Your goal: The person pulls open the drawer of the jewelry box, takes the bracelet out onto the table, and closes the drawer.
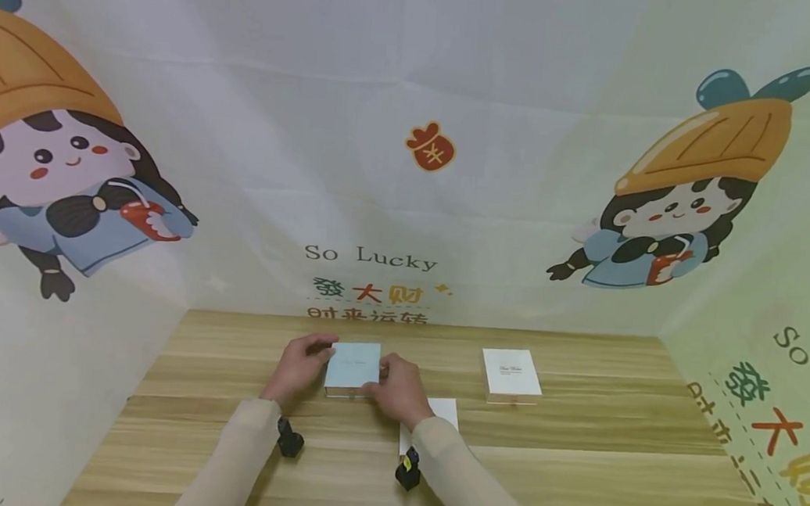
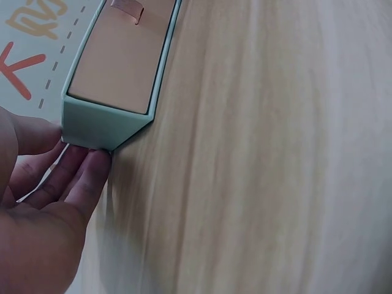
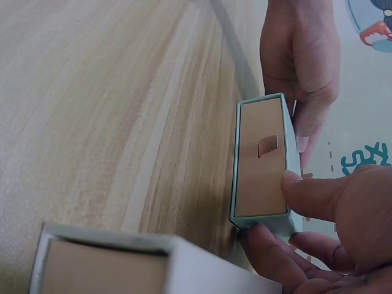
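A light blue drawer box [image 1: 353, 365] with a tan drawer front lies near the back of the wooden table, between both hands. My left hand [image 1: 301, 365] grips its left end, the thumb at the top edge and the fingers low on the side in the left wrist view. On the opposite end, my right hand [image 1: 399, 386] holds the box with the thumb on the top near the front edge and fingers against the side. A small pull tab [image 3: 267, 146] sticks out of the drawer front, which looks closed. Part of each hand's fingers is hidden behind the box.
One white box [image 1: 512, 374] stands to the right on the table [image 1: 593, 486]. Another white box [image 1: 445, 412] lies partly under my right wrist and is mostly hidden from the head view. A printed cloth [image 1: 355, 163] hangs behind and around the table.
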`<state>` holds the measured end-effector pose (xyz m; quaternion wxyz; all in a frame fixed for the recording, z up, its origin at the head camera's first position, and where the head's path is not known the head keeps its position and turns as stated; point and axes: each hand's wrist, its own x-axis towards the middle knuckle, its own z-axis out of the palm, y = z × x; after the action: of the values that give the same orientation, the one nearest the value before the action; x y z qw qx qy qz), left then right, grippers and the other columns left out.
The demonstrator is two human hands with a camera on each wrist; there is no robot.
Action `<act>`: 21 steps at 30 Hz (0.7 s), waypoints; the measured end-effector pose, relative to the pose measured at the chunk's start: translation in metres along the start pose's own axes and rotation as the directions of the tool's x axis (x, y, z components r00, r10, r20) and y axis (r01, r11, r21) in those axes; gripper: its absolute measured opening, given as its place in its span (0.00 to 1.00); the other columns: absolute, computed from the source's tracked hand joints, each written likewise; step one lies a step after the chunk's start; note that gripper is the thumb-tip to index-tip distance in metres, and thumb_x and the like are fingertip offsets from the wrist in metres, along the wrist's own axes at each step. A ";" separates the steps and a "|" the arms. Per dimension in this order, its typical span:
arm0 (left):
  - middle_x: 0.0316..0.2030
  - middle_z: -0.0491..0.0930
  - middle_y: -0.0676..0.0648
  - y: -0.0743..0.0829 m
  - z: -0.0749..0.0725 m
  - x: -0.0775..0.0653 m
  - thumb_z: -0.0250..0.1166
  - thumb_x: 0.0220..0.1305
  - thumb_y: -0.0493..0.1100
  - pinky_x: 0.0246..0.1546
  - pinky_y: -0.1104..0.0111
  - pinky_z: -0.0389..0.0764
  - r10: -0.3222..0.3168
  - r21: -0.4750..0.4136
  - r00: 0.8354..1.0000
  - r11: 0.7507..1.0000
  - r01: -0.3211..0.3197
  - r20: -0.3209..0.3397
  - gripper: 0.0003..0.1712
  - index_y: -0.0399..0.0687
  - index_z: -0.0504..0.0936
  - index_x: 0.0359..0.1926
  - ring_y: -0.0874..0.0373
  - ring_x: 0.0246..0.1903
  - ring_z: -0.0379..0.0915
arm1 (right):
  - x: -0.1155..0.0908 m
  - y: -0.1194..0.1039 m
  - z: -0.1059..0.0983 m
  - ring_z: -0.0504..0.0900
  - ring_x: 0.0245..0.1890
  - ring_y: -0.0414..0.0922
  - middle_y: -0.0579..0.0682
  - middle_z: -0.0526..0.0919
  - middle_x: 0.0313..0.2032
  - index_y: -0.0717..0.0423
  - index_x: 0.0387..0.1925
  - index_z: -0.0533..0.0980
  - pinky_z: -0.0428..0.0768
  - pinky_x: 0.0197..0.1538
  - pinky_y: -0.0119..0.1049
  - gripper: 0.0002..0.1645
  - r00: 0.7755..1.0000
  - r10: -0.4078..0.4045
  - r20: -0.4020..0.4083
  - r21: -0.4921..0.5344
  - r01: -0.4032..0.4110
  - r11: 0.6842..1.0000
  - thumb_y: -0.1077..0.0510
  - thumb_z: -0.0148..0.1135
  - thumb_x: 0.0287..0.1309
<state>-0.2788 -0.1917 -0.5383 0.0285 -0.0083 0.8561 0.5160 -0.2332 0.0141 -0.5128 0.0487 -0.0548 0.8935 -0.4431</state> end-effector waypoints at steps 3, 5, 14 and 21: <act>0.62 0.78 0.36 -0.001 0.001 -0.001 0.57 0.76 0.37 0.68 0.50 0.74 -0.015 -0.013 1.000 1.000 0.015 -0.003 0.19 0.39 0.79 0.63 0.42 0.64 0.73 | 0.001 -0.001 0.000 0.86 0.45 0.52 0.63 0.87 0.45 0.70 0.53 0.75 0.85 0.49 0.45 0.27 1.000 0.010 0.010 0.001 -0.010 1.000 0.62 0.76 0.55; 0.62 0.78 0.36 -0.002 0.001 -0.001 0.57 0.76 0.37 0.67 0.50 0.74 -0.022 -0.011 1.000 1.000 0.022 -0.008 0.18 0.39 0.79 0.63 0.42 0.64 0.73 | 0.002 -0.001 0.000 0.86 0.44 0.51 0.63 0.87 0.45 0.70 0.52 0.75 0.85 0.47 0.44 0.27 1.000 0.011 0.020 0.000 -0.011 1.000 0.62 0.76 0.55; 0.60 0.79 0.36 -0.007 0.000 0.002 0.58 0.75 0.37 0.68 0.50 0.73 -0.005 -0.008 0.999 1.000 0.004 -0.033 0.17 0.38 0.79 0.60 0.43 0.63 0.73 | 0.010 -0.002 -0.005 0.85 0.41 0.49 0.63 0.87 0.44 0.70 0.53 0.76 0.85 0.44 0.42 0.26 0.998 0.011 0.057 0.014 -0.012 1.000 0.65 0.74 0.55; 0.60 0.78 0.35 -0.009 -0.005 -0.006 0.60 0.73 0.37 0.69 0.50 0.73 -0.003 -0.026 0.999 1.000 0.001 -0.041 0.17 0.36 0.79 0.59 0.41 0.64 0.72 | 0.013 -0.002 -0.010 0.86 0.43 0.51 0.62 0.87 0.44 0.69 0.56 0.77 0.86 0.45 0.42 0.26 0.996 0.013 0.087 0.042 -0.016 0.999 0.65 0.74 0.56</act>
<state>-0.2722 -0.2001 -0.5439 0.0113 -0.0202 0.8496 0.5269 -0.2469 0.0189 -0.5062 0.0917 -0.0663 0.8814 -0.4587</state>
